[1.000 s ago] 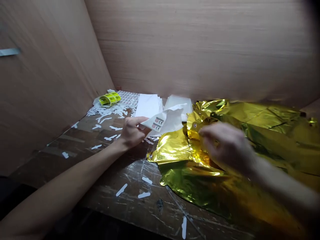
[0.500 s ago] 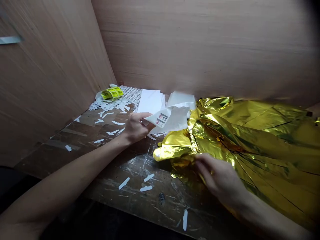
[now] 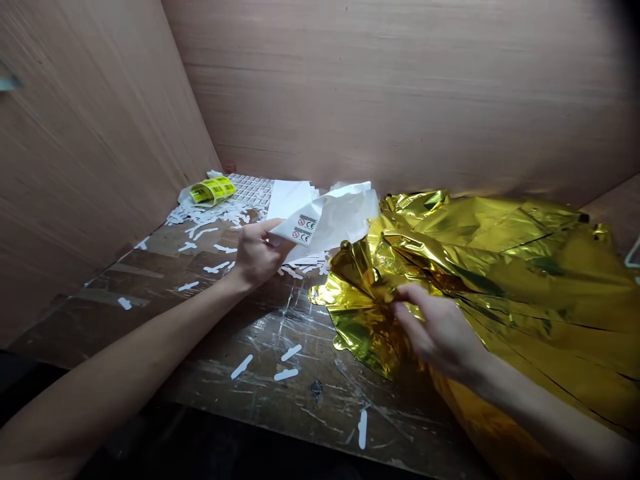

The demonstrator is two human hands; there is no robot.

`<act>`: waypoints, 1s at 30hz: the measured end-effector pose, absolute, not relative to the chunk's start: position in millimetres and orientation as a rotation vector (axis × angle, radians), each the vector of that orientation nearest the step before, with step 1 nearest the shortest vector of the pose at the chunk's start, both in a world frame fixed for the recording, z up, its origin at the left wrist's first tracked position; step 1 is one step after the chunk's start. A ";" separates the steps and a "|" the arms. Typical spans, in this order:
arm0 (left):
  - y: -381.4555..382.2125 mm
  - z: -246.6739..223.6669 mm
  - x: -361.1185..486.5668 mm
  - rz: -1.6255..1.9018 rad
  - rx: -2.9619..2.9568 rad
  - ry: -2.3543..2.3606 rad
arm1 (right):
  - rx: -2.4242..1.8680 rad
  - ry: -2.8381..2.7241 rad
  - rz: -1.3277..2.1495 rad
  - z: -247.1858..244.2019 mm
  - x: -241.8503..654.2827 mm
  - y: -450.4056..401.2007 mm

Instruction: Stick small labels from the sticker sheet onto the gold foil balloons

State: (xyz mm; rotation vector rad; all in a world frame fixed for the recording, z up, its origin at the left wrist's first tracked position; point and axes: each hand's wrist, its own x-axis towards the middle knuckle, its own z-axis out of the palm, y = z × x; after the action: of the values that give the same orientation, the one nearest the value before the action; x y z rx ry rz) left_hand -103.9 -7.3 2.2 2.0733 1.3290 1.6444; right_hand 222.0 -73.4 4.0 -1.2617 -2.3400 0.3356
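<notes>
My left hand [image 3: 261,255] grips the near left corner of a white sticker sheet [image 3: 340,217], thumb on top. The sheet curls upward, and its corner carries two small printed labels [image 3: 304,229] with a red no-sign and a CE mark. My right hand [image 3: 440,330] pinches a fold of a flat gold foil balloon [image 3: 357,313]; the fingertips are partly hidden by the shiny foil. Around the pinch the foil gathers into creases, and its rounded tabs stick out to the left. More gold foil [image 3: 540,293] spreads in a crumpled heap on the right.
Behind my left hand lie a stack of white paper [image 3: 289,196], a printed label sheet [image 3: 250,190] and a curled yellow sticker sheet [image 3: 214,191]. White strip scraps [image 3: 243,367] are scattered over the scratched tabletop [image 3: 215,333]. Wooden panels [image 3: 350,93] rise at the back and left.
My right hand has lifted the foil's edge, bunching it into a fan of creases. The sticker sheet's far edge has risen and curled more. The view has shifted slightly right.
</notes>
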 end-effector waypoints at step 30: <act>-57.2 26.4 -66.4 1.389 2.193 0.696 | -0.789 -2.399 0.172 47.3 163.0 -55.6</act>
State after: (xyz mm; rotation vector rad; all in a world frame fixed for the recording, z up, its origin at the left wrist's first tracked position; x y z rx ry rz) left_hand -66.4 -57.2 26.4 2.1928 0.6958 1.3892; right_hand 163.0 -55.6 47.3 -0.7892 -2.3987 0.1716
